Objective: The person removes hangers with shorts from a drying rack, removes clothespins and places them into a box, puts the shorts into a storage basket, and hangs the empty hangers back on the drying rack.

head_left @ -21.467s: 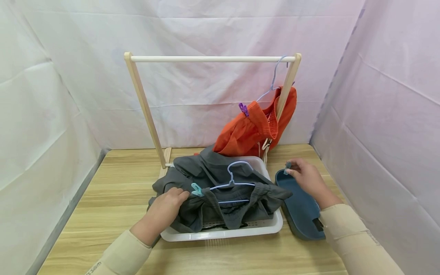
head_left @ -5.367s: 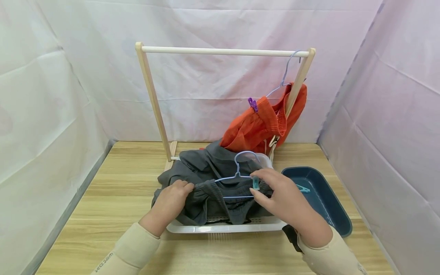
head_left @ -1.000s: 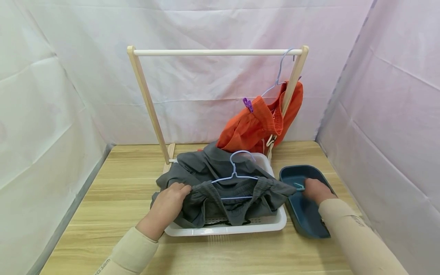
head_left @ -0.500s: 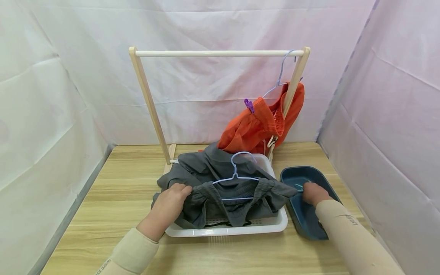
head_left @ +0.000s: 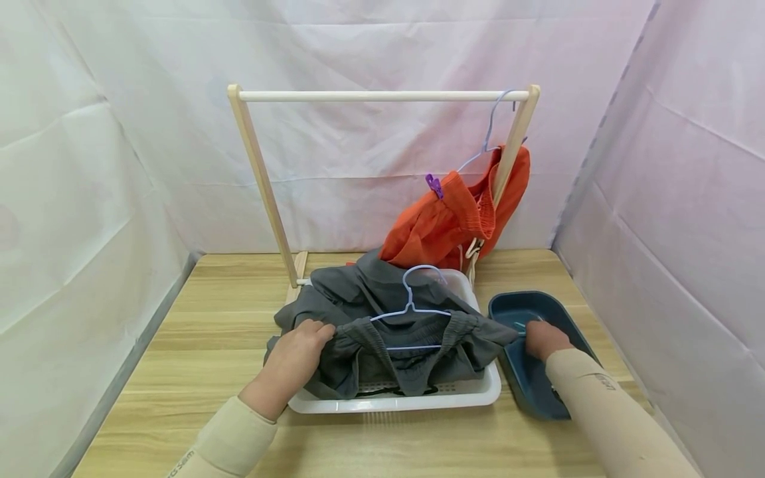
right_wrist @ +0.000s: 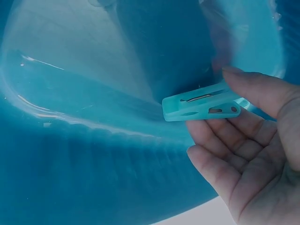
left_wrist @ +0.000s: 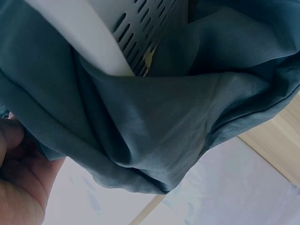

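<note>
- A white plastic basket (head_left: 394,403) sits on a wood-grain table (head_left: 209,318).
- A dark gray garment with a gathered waistband (head_left: 370,285) lies across the basket, spilling over its left side.
- A light blue hanger (head_left: 410,307) lies on the basket's load, its arms inside the gray waistband and its hook pointing away from the person.
- At the basket's left side, the left hand (head_left: 299,352) pinches the waistband's end between thumb and fingers.
- Just right of the basket, inside a dark blue tray (head_left: 532,378), the right hand (right_wrist: 253,140) pinches a turquoise clothespin (right_wrist: 201,103) between thumb and fingers.
- Behind the basket stands a clothes rack (head_left: 382,97); an orange garment (head_left: 424,229) with a purple clothespin (head_left: 434,186) hangs there, beyond the basket's far right corner.
</note>
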Tool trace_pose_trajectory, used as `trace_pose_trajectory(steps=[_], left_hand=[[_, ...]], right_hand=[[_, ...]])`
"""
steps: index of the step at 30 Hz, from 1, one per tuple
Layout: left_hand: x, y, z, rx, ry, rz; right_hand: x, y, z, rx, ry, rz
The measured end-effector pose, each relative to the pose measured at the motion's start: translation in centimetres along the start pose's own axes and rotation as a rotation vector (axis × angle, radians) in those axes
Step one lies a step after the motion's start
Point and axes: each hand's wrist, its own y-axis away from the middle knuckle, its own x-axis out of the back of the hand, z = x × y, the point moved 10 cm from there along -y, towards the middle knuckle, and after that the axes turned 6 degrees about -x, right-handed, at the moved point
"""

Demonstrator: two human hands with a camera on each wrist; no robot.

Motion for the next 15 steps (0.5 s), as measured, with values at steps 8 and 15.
trace_pose_trajectory(steps=[8,15], left_hand=[[-0.22,0.03,-0.06,0.003,-0.008,-0.002],[-0.07,-0.01,-0.01,0.002,-0.008,0.007]], right_hand=[[-0.25,0.12,-0.33,0.020,0.020,-0.012],[-0.02,0.25,-0.80,0.029,0.045,0.007]])
